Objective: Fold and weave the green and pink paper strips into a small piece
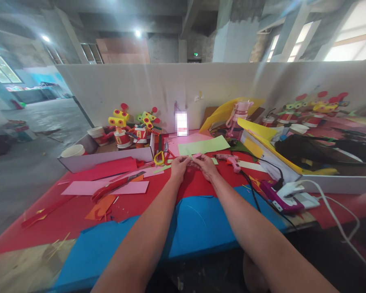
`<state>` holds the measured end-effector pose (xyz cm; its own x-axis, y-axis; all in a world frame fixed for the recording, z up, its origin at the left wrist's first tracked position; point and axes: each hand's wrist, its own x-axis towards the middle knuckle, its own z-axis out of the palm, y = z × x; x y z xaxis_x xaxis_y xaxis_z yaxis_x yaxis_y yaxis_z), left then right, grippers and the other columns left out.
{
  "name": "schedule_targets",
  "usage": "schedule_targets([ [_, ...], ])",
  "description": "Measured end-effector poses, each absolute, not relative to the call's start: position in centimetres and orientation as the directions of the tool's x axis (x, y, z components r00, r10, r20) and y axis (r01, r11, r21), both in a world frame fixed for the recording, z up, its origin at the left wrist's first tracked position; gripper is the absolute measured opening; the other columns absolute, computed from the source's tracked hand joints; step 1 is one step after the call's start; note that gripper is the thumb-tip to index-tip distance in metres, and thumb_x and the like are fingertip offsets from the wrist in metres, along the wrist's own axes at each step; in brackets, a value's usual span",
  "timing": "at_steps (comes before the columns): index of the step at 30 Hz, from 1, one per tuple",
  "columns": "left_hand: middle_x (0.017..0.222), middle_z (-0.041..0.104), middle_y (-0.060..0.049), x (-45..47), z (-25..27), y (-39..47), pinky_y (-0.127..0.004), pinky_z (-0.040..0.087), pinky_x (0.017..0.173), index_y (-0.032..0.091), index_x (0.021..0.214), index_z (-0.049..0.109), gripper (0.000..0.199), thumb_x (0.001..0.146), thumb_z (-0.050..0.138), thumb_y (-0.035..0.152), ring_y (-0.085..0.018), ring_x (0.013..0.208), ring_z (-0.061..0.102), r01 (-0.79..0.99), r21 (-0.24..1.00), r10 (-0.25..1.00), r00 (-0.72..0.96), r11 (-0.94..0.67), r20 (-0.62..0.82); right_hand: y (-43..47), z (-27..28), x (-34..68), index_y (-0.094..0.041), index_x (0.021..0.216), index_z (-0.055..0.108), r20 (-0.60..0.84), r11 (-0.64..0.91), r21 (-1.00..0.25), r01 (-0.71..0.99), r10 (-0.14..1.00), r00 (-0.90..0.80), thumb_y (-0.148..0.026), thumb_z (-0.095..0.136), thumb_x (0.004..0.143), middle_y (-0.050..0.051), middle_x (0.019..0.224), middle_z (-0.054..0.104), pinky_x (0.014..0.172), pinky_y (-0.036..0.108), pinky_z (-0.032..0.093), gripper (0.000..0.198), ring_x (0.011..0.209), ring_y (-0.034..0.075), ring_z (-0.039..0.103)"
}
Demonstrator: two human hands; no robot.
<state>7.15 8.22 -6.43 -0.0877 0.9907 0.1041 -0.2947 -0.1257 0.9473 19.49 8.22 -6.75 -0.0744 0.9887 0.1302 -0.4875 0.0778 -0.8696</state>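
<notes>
My left hand [179, 167] and my right hand [205, 165] meet over the red sheet on the table, fingertips pinched close together. Between them is a small piece of paper [197, 155], pinkish at its visible edge; the fingers hide most of it. Just beyond my hands lies a light green paper sheet [205, 145] on pink paper. To the left of my left hand lie yellow-handled scissors [159, 158] and thin green paper strips [162, 169]. A pink glue gun [232, 161] rests to the right of my right hand.
Paper-cup figures [122, 137] stand behind a low white board at left. A red utility knife [117, 186] lies on pink strips. Blue sheets [195, 224] cover the front edge. At right are a purple power strip [274, 196], cables and a white box [332, 183].
</notes>
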Motion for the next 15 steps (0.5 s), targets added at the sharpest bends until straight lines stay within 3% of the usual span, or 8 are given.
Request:
schedule_targets([
  [15,0.066,0.069,-0.003,7.12,-6.35,8.21,-0.025,0.045,0.056,0.014,0.076,0.067,0.034,0.056,0.084,0.034,-0.012,0.055,0.059,-0.324,0.941,0.995,-0.048,-0.101,0.09,7.97,-6.43,19.05,-0.019,0.073,0.063,0.154,0.148,-0.903,-0.404,0.988,0.018,-0.04,0.083,0.054,-0.003,0.07,0.066,0.068,0.032,0.057,0.034,0.064,0.014,0.062],
])
